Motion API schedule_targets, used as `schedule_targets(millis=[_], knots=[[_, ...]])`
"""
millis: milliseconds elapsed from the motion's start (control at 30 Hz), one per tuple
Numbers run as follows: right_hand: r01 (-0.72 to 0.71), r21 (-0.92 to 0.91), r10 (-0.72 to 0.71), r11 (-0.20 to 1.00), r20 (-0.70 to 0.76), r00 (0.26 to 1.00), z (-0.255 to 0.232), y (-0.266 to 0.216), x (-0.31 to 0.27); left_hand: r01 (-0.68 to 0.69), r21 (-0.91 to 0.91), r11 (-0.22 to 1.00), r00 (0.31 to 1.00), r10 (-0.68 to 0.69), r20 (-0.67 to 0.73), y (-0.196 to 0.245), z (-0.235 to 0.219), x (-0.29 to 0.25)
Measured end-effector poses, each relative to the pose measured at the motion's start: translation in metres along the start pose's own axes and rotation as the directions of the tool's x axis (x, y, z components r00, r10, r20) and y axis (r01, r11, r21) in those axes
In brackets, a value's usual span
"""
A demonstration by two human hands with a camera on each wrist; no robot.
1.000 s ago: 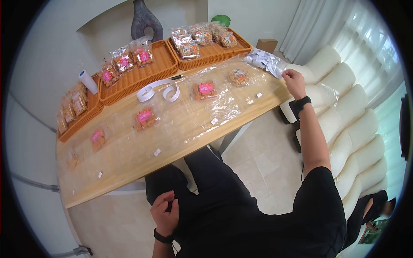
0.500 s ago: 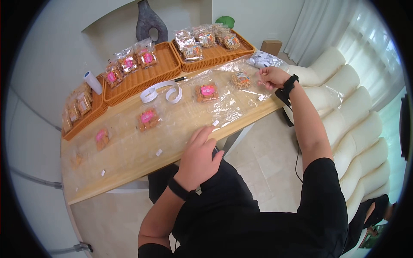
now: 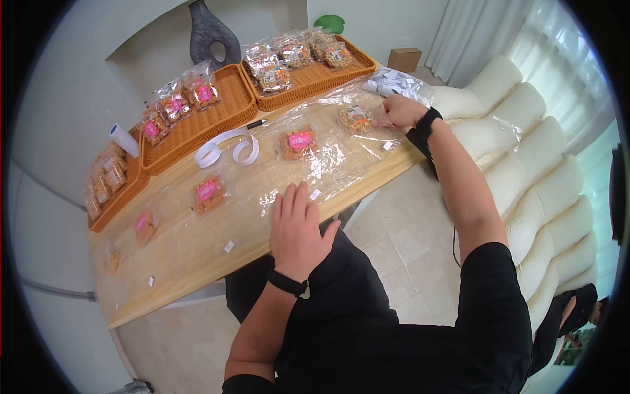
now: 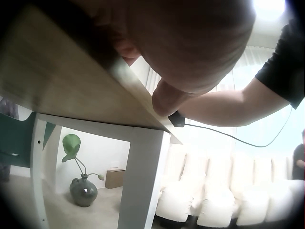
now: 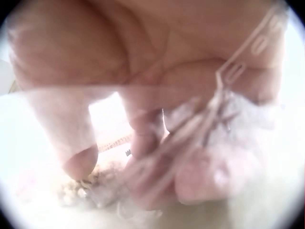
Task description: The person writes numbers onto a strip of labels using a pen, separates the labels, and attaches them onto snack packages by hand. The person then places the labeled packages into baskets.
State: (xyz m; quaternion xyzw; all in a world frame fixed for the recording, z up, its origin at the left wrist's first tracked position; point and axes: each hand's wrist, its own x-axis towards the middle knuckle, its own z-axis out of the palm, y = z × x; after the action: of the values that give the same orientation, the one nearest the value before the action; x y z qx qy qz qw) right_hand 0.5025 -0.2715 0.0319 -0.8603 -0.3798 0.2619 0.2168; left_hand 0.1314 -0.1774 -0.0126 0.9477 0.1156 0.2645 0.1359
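My right hand is over the far right of the table, at a round grain snack in a clear bag. In the right wrist view, curled fingers grip clear plastic film, with the thumb beside the blurred grains. My left hand lies palm down at the table's near edge, fingers straight and reaching onto the film-covered top. A small white sachet lies just beyond its fingertips; another sachet lies below the right hand. Nearby is a bagged snack with a pink label.
More pink-labelled bags and small white sachets run leftward along the table. Wicker trays of packed snacks line the back, near a white paper strip and a pen. A silvery bag lies at the right end.
My right hand has moved left from the silvery bag to the grain snack. My left hand has risen from near my lap to the table's near edge, its fingers straightening.
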Motion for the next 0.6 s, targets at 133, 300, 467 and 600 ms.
schedule_targets(millis=[133,300,467,600], knots=[[0.14,-0.081,-0.15,0.987,-0.134,0.98,0.013,0.006,-0.007,-0.005,0.063,0.998,1.0,0.004,0.01,0.002,0.002,0.0],[0.184,-0.082,-0.199,0.98,-0.279,0.939,0.022,0.009,-0.013,0.003,0.087,0.996,1.0,-0.003,-0.003,0.002,0.003,0.0],[0.181,0.201,-0.064,0.963,-0.482,0.874,0.004,0.018,-0.029,0.015,0.053,0.998,1.0,-0.016,0.017,0.003,-0.001,0.001],[0.231,0.01,-0.156,0.973,-0.705,0.691,-0.029,0.02,-0.04,0.033,0.04,0.999,0.999,-0.034,0.007,0.001,0.0,0.001]])
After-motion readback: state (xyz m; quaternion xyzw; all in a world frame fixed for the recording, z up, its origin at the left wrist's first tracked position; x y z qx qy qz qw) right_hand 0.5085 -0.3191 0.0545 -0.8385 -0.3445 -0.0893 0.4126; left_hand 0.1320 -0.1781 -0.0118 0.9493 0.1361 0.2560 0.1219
